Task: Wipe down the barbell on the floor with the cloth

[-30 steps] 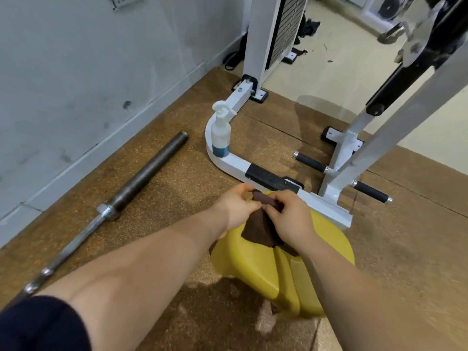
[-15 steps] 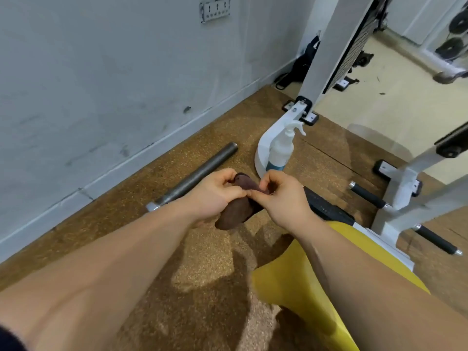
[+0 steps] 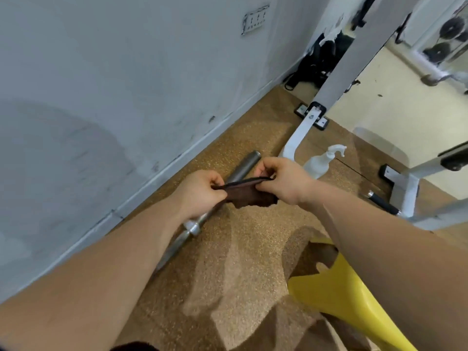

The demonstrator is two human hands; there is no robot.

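Left hand (image 3: pixel 202 192) and right hand (image 3: pixel 281 178) each pinch a top corner of the brown cloth (image 3: pixel 249 196), stretching it above the barbell (image 3: pixel 243 167) on the floor (image 3: pixel 240 274).

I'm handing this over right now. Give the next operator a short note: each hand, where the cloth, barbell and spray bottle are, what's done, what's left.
Left hand: pinching one end of the dark brown cloth.
Right hand: pinching the other end; the cloth is stretched between both hands, in the air.
Barbell: on the cork floor along the wall, partly hidden behind the hands and cloth.
Spray bottle: standing on the floor beside the white machine base, untouched.
Done: cloth picked up and spread.
Left: lower the cloth onto the bar and wipe along its length. No wiping contact is visible yet.
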